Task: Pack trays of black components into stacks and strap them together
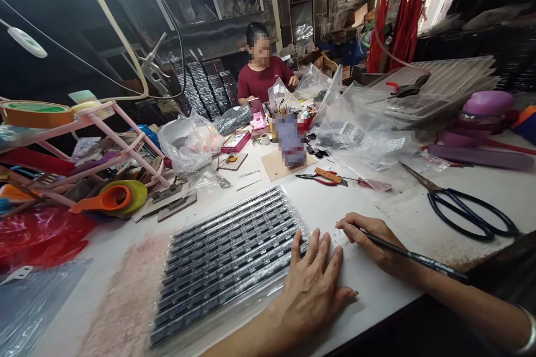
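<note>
My right hand (374, 237) grips a dark pen (414, 258), its tip down on the white surface beside small handwritten marks (337, 237). Spread flat, my left hand (316, 276) rests just left of the writing, its fingertips by the right edge of a plastic-wrapped tray (226, 256). Rows of dark strips fill that tray. Beyond the hands lie red-handled pliers (322, 179) and an orange cutter (330, 175).
Large dark-handled scissors (464, 212) lie at the right. A pink rack (121, 145) stands at the left, near clear plastic bags (188, 142). Across the table (377, 312) sits a person in a maroon shirt (263, 81). Clear plastic trays (439, 92) are stacked at the back right.
</note>
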A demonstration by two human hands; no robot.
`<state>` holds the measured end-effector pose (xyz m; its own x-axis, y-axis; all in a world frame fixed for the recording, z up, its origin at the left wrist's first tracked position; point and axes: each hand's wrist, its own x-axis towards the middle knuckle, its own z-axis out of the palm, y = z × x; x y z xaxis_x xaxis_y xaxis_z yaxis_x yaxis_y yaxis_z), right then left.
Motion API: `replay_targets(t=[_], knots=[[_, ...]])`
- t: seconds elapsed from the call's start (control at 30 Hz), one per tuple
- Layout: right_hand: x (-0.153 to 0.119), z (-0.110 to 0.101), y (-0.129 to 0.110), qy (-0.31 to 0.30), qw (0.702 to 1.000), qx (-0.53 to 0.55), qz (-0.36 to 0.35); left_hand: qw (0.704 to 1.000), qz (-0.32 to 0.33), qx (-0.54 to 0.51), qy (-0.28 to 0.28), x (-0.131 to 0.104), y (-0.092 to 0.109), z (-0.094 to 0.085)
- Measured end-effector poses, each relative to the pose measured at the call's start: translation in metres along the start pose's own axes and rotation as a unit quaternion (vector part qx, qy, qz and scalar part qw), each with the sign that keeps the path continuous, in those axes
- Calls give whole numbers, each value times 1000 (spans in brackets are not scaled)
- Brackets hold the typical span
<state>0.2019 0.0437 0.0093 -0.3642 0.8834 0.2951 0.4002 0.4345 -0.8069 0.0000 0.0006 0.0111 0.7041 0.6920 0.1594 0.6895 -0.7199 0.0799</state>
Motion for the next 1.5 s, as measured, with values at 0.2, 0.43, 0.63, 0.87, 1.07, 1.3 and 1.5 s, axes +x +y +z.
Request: replay_targets(t=[0.2,0.43,0.63,0.87,1.07,1.3,1.5], knots=[[-3,5,8,11,999,-28,20,1000,0,4,1,0,0,2],[1,7,19,11,999,33,29,1000,0,-1,1,0,0,2],[6,0,3,-17,998,22,60,1000,4,4,4,0,-1,3],[6,1,6,2,997,14,80,1000,4,-5,4,0,-1,2],[7,-7,1,-9,992,55,113,1000,4,-6,-4,0,-1,1],[13,-17,-10,4,991,74,107,1000,7,14,6,2,-1,5],[14,-7,4,-4,989,88,115,1000,10,22,11,3,-1,4]])
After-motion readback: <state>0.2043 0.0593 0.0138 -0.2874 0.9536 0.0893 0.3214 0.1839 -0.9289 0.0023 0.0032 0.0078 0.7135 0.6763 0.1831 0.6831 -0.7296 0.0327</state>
